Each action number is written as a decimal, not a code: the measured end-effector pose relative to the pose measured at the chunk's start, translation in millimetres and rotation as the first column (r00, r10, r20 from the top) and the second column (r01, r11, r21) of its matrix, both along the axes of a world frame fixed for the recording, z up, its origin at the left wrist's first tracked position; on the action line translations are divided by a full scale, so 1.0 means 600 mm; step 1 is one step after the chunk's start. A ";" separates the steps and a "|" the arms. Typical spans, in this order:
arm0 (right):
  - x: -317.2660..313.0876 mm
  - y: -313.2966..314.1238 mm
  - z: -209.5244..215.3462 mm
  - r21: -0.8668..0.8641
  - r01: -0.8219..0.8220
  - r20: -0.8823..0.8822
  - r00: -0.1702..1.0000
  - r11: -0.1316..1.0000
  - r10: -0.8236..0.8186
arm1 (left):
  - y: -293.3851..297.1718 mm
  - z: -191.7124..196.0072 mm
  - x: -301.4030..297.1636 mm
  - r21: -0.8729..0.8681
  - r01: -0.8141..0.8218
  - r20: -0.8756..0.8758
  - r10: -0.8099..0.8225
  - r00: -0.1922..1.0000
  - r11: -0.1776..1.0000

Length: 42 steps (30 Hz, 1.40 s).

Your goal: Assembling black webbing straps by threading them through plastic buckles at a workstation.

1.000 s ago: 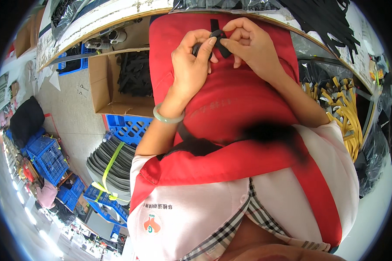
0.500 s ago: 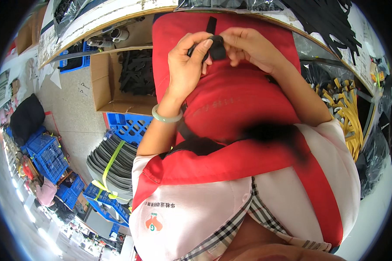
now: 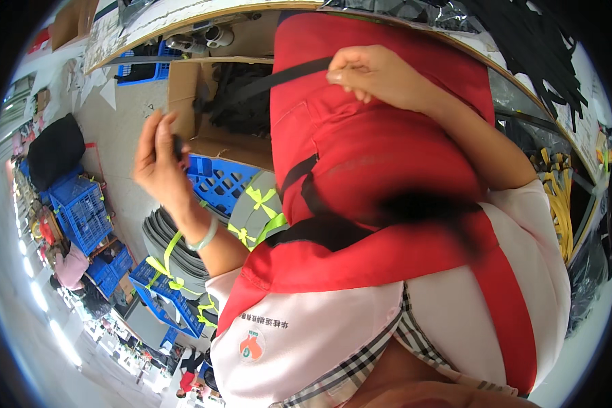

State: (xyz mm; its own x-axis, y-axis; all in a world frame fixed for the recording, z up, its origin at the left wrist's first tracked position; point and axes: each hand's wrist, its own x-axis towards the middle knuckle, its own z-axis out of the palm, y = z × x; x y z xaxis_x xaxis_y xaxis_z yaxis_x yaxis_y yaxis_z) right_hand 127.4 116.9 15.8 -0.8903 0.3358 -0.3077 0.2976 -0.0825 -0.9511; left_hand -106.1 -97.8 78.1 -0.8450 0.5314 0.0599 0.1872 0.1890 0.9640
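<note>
My right hand (image 3: 367,76), over the red apron (image 3: 381,153) on my lap, pinches one end of a black strap (image 3: 285,76). The strap stretches leftward, its far end hanging over an open cardboard box (image 3: 182,85) that holds a heap of black straps (image 3: 241,126). Out to the left of the box, my left hand (image 3: 160,160) is closed around a small black object (image 3: 177,146), mostly hidden by the fingers, so its kind is unclear. A pale bangle (image 3: 205,234) circles the left wrist.
Below the box stand a blue plastic crate (image 3: 217,178) and grey stacked sheets (image 3: 173,248) tied with yellow-green ribbon. A worktable edge (image 3: 132,47) curves across the top. Black straps (image 3: 534,51) hang at the right, above yellow strips (image 3: 561,204). Someone in pink (image 3: 71,266) is far left.
My hands, together over the apron before, are now wide apart. The left swung out left and down with a small black object; the strap is now drawn out from my right hand toward the box.
</note>
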 end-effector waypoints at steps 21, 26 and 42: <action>0.022 0.018 -0.035 -0.741 -0.014 -0.126 0.985 0.671 -0.118 | 0.174 -0.145 0.150 0.587 0.338 0.693 -0.672 0.262 0.736; 0.039 0.035 -0.013 -0.729 -0.102 -0.177 0.983 0.677 -0.042 | 0.200 -0.160 0.154 0.652 0.383 0.632 -0.748 0.202 0.654; 0.096 0.119 0.117 0.676 0.372 -0.097 0.901 0.636 -0.423 | 0.208 -0.147 0.188 0.246 0.371 0.740 -0.421 0.525 0.895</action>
